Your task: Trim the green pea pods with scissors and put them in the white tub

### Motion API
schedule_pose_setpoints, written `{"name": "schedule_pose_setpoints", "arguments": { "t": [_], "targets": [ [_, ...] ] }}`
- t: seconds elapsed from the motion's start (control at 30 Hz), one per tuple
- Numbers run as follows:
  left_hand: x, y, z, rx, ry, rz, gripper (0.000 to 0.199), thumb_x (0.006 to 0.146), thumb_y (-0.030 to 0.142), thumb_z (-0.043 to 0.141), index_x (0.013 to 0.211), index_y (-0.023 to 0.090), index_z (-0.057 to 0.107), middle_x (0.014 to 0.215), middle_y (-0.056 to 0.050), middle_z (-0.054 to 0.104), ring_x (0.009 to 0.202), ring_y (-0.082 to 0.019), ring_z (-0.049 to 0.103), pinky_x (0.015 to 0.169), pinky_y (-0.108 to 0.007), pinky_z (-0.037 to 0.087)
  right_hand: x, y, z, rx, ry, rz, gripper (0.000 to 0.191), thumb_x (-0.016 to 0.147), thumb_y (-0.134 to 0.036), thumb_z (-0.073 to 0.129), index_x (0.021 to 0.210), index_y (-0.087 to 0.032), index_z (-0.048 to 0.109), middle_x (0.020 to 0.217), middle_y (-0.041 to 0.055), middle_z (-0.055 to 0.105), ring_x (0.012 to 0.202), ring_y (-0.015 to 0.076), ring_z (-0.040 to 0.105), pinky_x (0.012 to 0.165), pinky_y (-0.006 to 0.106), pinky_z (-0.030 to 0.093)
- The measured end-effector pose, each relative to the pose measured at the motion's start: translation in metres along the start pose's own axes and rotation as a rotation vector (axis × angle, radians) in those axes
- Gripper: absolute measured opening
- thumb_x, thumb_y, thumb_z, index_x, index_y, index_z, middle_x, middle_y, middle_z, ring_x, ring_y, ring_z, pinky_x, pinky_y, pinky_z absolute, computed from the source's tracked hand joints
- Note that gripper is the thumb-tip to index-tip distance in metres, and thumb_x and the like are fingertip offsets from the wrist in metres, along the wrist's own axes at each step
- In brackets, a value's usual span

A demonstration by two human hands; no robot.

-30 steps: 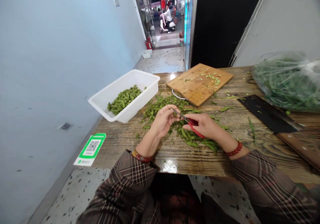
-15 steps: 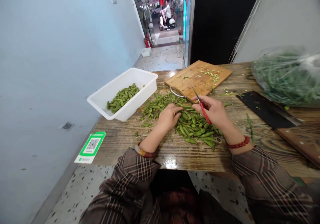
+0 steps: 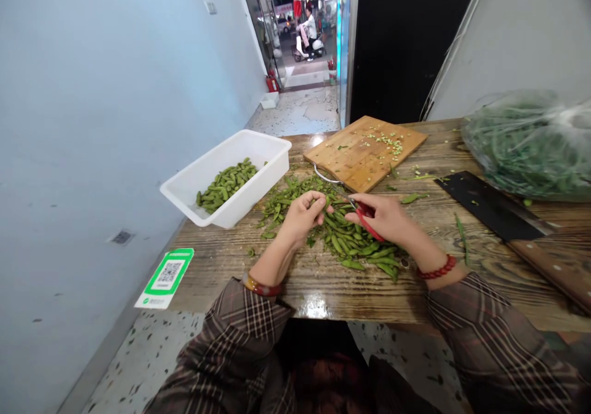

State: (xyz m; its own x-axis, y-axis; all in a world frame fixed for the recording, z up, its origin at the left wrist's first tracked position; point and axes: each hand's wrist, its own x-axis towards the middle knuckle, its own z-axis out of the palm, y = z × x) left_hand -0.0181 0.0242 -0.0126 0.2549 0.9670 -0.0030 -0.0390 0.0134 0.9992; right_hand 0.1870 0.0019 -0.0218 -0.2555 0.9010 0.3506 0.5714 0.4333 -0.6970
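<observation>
While left hand (image 3: 300, 219) pinches a pod (image 3: 327, 203), right hand (image 3: 386, 218) grips scissors (image 3: 370, 227); tub (image 3: 259, 197) holds more pods (image 3: 226, 185); bag (image 3: 576, 117), greens (image 3: 519, 152).

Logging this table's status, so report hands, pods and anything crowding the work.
Right hand gripping red-handled scissors. Left hand apparently pinching a green pod. Loose pods heaped below; cutting board close beyond.

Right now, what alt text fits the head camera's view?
A person's right hand holds red-handled scissors while the left hand pinches what looks like a green pod, over a pile of pods on a wooden table. A white tub holding pods stands at left, a cutting board behind, a cleaver at right.
</observation>
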Motion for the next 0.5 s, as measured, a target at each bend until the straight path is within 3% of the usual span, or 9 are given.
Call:
{"name": "schedule_pose_setpoints", "arguments": {
  "t": [0.2, 0.5],
  "targets": [
    [-0.0081, 0.0059, 0.0028, -0.077, -0.010, -0.045, 0.032, 0.068, 0.035, 0.075, 0.088, 0.014, 0.064, 0.066, -0.001, 0.064, 0.045, -0.004, 0.044, 0.041, -0.016, 0.026, -0.0011, -0.0003, 0.0005, -0.055, -0.082, -0.085, 0.038, 0.079, -0.048, 0.065, 0.104, -0.020, 0.069, 0.072, 0.0023, 0.062, 0.063, 0.0157, 0.052, 0.059, 0.027, 0.041],
    [-0.0107, 0.0030, 0.0033, 0.085, 0.007, 0.094, 0.024, 0.067, 0.032, 0.075, 0.083, 0.015, 0.069, 0.069, 0.002, 0.062, 0.050, -0.005, 0.043, 0.049, -0.021, 0.034, -0.0018, -0.0026, 0.0062, -0.005, -0.109, -0.122, 0.041, 0.079, -0.049, 0.065, 0.105, -0.018, 0.067, 0.073, 0.0021, 0.060, 0.063, 0.0151, 0.051, 0.060, 0.026, 0.041]
  ]
}}
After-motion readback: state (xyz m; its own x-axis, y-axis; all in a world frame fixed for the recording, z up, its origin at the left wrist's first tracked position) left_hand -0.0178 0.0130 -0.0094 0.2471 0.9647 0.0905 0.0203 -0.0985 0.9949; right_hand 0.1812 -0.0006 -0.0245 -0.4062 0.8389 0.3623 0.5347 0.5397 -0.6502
